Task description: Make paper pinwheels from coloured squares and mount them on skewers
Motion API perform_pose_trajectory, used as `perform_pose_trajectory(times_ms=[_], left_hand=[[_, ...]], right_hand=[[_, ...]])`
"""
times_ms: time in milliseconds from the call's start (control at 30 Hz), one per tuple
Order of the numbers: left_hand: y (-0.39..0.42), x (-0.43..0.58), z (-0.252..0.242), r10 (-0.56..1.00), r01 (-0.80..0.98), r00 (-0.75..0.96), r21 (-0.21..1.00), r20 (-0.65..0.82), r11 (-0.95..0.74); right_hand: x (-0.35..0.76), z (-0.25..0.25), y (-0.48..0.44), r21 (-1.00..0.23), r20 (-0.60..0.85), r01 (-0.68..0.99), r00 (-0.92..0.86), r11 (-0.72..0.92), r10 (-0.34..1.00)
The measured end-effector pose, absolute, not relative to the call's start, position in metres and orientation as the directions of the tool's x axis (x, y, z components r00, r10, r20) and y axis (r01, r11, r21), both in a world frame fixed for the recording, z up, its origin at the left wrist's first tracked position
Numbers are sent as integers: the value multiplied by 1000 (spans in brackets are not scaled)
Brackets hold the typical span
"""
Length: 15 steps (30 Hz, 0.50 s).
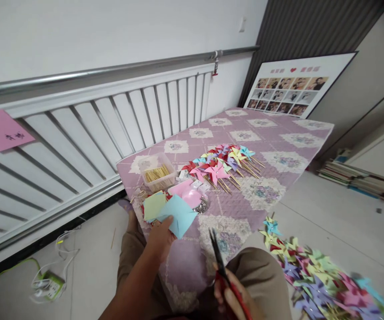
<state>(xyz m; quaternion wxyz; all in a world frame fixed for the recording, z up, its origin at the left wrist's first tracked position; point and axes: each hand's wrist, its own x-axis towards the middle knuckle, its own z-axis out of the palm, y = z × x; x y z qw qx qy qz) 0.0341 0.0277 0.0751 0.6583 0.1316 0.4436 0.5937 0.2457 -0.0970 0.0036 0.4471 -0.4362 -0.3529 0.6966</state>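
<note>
Lilac tablecloth (188, 262) | left hand (161, 235) holds blue paper (181, 214) | right hand (233, 301): scissors (218, 254) (red-handled)

The person wore loose, plain khaki-brown trousers (258, 276), softly creased around the knee, and a greyish-purple piece of footwear (124, 205) below a bare ankle (132, 218), while the left forearm (134, 278), left hand (161, 238) and right hand (234, 291) were uncovered.
</note>
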Motion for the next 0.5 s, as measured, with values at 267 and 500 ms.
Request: perform_pose_trajectory(times_ms=[267,500], left_hand=[[6,25,82,869,-432,316,758,-380,489],[3,15,66,826,-71,443,905,-349,420]], right_hand=[[245,29,-64,-804,-325,-523,-12,-283,946],[216,53,-51,-806,-226,-533,-127,-259,966]])
